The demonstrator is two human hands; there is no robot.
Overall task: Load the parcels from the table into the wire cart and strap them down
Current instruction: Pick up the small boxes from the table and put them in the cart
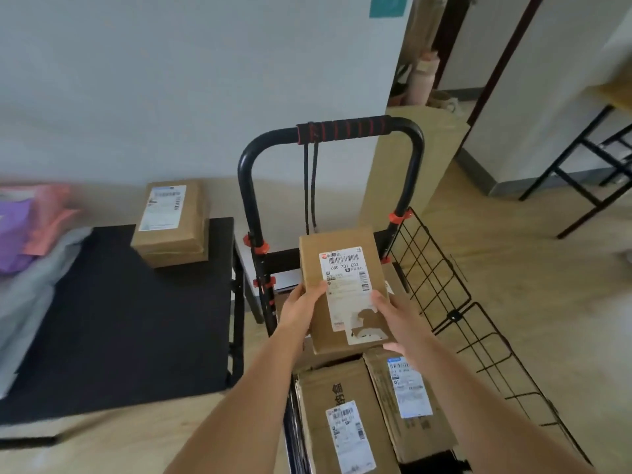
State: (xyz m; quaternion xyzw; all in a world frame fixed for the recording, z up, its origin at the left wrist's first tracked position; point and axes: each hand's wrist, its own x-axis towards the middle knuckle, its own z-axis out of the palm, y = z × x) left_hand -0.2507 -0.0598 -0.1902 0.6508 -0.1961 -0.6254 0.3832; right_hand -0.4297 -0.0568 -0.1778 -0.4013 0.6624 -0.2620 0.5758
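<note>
- Held parcel [343, 289]: a brown cardboard box with a white shipping label on its upper face, partly torn at the lower end. I hold it clear of the load, tilted, over the wire cart [247, 196], in front of the cart's upright frame.
- Left hand [301, 302]: closed on the parcel's left edge, thumb laid on the top face beside the label, fingers hidden beneath the box.
- Right hand [396, 319]: closed on the parcel's right edge, thumb pressed on the label, fingers curled round the near right corner.
- Loaded parcels: two cardboard boxes already lie side by side in the cart below my forearms, one on the left [342, 415] and one on the right [410, 405], each label-up.
- Remaining parcel [171, 224]: a labelled box resting on the far right corner of the black table [119, 319], left of the cart.
- Cart details: dark cords [311, 186] hang from the foam-wrapped handle [342, 130]; the wire side panel [453, 316] leans outward to the right.
- Soft pink and purple bags [30, 227], blurred, lie at the table's far left.
</note>
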